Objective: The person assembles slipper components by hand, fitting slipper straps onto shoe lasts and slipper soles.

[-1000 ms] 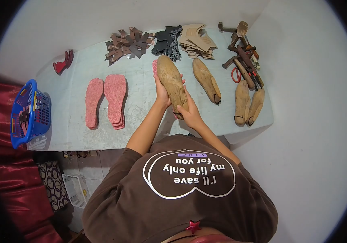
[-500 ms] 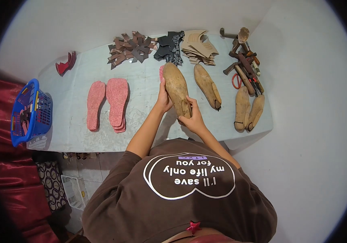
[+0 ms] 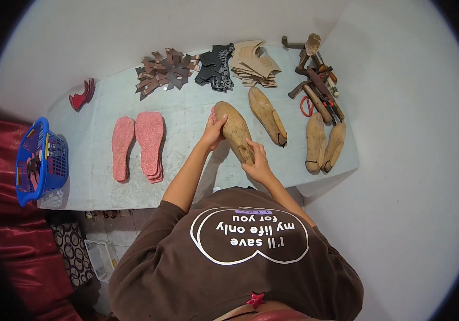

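A wooden shoe last [image 3: 233, 128] is held tilted above the table between both hands. My left hand [image 3: 213, 132] wraps round the last's toe-side edge, its thumb on the upper face. A pink edge, which looks like an insole, peeks out beside the toe; most of it is hidden behind the last. At the heel end, my right hand [image 3: 258, 163] closes its fingers and thumb on the last. Another wooden last [image 3: 267, 116] lies just beyond, to the right. Pink speckled insoles [image 3: 149, 142] lie in two stacks on the left.
At the back lie brown cut pieces [image 3: 168, 72], black pieces [image 3: 215, 69] and beige pieces [image 3: 253, 61]. Hammers and other tools [image 3: 320, 80] are heaped at the right, above two more lasts [image 3: 315, 142]. A blue basket [image 3: 41, 160] stands at the left edge, near a small red piece [image 3: 82, 96].
My left thumb has come over the last's upper face near the toe. The last has turned slightly, its toe tilting left. The whole view has shifted a little.
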Demonstrator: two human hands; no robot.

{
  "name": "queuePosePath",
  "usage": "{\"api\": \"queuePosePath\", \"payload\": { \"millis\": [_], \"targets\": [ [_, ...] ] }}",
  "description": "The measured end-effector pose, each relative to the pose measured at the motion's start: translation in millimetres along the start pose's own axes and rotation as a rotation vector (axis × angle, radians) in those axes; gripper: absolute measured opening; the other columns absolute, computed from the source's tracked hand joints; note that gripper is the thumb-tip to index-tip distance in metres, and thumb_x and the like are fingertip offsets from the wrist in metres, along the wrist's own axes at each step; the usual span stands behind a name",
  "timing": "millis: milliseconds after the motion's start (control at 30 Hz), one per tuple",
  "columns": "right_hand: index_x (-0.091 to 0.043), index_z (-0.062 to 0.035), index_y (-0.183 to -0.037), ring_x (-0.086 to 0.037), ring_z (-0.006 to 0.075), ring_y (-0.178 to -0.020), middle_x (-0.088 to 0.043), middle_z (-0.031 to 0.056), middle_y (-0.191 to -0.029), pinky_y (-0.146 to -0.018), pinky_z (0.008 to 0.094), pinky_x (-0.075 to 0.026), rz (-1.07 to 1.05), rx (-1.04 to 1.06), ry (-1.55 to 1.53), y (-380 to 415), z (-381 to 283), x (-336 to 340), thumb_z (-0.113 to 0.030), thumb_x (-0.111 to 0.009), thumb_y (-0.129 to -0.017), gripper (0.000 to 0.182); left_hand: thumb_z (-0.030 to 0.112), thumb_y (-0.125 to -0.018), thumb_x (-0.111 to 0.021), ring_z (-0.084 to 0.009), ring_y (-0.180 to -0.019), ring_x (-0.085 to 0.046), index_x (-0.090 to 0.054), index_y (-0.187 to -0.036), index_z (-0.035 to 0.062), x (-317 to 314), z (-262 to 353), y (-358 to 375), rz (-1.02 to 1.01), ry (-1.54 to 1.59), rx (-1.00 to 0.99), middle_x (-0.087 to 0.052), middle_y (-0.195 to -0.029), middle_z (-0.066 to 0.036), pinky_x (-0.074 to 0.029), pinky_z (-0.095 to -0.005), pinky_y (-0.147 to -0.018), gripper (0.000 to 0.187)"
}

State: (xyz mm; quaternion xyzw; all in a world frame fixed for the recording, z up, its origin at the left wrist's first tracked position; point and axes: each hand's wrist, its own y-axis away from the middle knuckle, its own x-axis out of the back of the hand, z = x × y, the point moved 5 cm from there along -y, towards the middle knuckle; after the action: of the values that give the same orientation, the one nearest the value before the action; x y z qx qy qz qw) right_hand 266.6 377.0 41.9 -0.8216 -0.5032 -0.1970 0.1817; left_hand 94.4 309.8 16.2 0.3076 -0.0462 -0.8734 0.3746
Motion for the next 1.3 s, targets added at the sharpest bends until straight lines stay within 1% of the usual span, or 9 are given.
{"api": "queuePosePath", "payload": {
  "millis": [100,367,500,567,667,767,1000,1167,1300],
  "targets": [
    [-0.034,-0.0145,-0.127,-0.039,0.0375,-0.104,-0.037,0.0189,-0.115,-0.092,0.0430,-0.033,0.000,-0.004,0.030,2.7,8.7,1.1,-0.009,-0.059,-0.061,0.071,0.027,-0.087,-0.052,-0.0233,-0.106,-0.050,-0.029,-0.126,0.0163,-5.6,-6.1,-0.5,-0.027,0.037,-0.004,-0.044,-0.119,-0.008,-0.044,-0.0500,-0.082,0.047],
    [-0.029,-0.0141,-0.129,-0.039,0.0394,-0.105,-0.036,0.0222,-0.115,-0.093,0.0440,-0.032,-0.065,-0.078,0.057,4.5,41.1,-5.2,-0.011,-0.061,-0.062,0.074,0.019,-0.079,-0.064,-0.0205,-0.095,-0.054,-0.046,-0.107,-0.0076,21.8,-37.3,-35.4,0.067,-0.240,-0.045,-0.054,-0.102,-0.014,-0.046,-0.0313,-0.076,0.042],
    [-0.025,-0.0124,-0.132,-0.037,0.0412,-0.107,-0.036,0.0242,-0.114,-0.094,0.0452,-0.031,-0.094,-0.081,0.169,1.0,48.8,-12.0,-0.012,-0.059,-0.065,0.076,0.024,-0.073,-0.070,-0.0244,-0.093,-0.054,-0.051,-0.101,-0.0081,47.0,-51.3,-59.7,0.267,-0.457,-0.115,-0.056,-0.097,-0.016,-0.046,-0.0337,-0.077,0.047],
    [-0.023,-0.0106,-0.134,-0.036,0.0414,-0.108,-0.037,0.0245,-0.115,-0.095,0.0452,-0.029,-0.111,-0.098,0.220,-0.8,50.4,-14.8,-0.012,-0.057,-0.065,0.077,0.027,-0.075,-0.067,-0.0206,-0.077,-0.059,-0.055,-0.099,-0.0056,50.8,-48.6,-62.5,0.406,-0.940,-0.131,-0.059,-0.096,-0.013,-0.043,-0.0315,-0.075,0.042],
    [-0.020,-0.0108,-0.134,-0.035,0.0414,-0.107,-0.035,0.0240,-0.117,-0.094,0.0485,-0.028,-0.188,-0.209,0.261,-5.1,45.3,-14.2,-0.014,-0.057,-0.068,0.076,0.041,-0.071,-0.067,-0.0267,-0.082,-0.055,-0.058,-0.096,-0.0048,33.5,-30.8,-51.1,0.416,-1.319,-0.094,-0.058,-0.094,-0.015,-0.040,-0.0371,-0.077,0.052],
    [-0.021,-0.0107,-0.134,-0.034,0.0394,-0.108,-0.033,0.0229,-0.119,-0.092,0.0506,-0.027,-0.275,-0.293,0.391,-8.4,41.1,-10.8,-0.018,-0.057,-0.069,0.075,0.048,-0.071,-0.063,-0.0330,-0.101,-0.040,-0.051,-0.115,0.0025,26.8,-31.5,-43.0,0.452,-1.422,-0.085,-0.045,-0.109,-0.020,-0.035,-0.0408,-0.086,0.065],
    [-0.026,-0.0094,-0.132,-0.030,0.0373,-0.111,-0.031,0.0208,-0.120,-0.092,0.0513,-0.025,-0.268,-0.259,0.435,-12.0,41.1,-6.2,-0.022,-0.059,-0.069,0.072,0.046,-0.075,-0.059,-0.0321,-0.106,-0.035,-0.051,-0.116,0.0067,11.8,-23.2,-13.1,0.577,-1.384,-0.077,-0.039,-0.118,-0.016,-0.028,-0.0485,-0.086,0.057],
    [-0.032,-0.0078,-0.128,-0.029,0.0365,-0.112,-0.031,0.0196,-0.120,-0.094,0.0503,-0.023,-0.248,-0.256,0.414,-21.4,38.2,-2.3,-0.030,-0.063,-0.069,0.070,0.042,-0.076,-0.057,-0.0343,-0.120,-0.025,-0.046,-0.121,0.0100,40.5,-13.1,7.9,0.677,-1.436,-0.394,-0.032,-0.127,-0.018,-0.023,-0.0562,-0.090,0.056],
    [-0.038,-0.0070,-0.121,-0.029,0.0353,-0.113,-0.030,0.0196,-0.121,-0.095,0.0491,-0.023,-0.168,-0.273,0.343,-49.6,37.3,-4.5,-0.040,-0.061,-0.072,0.064,0.042,-0.078,-0.055,-0.0373,-0.127,-0.018,-0.044,-0.124,0.0138,97.1,5.9,21.6,0.694,-1.511,-0.198,-0.028,-0.134,-0.020,-0.019,-0.0551,-0.097,0.055]
  ]
}}
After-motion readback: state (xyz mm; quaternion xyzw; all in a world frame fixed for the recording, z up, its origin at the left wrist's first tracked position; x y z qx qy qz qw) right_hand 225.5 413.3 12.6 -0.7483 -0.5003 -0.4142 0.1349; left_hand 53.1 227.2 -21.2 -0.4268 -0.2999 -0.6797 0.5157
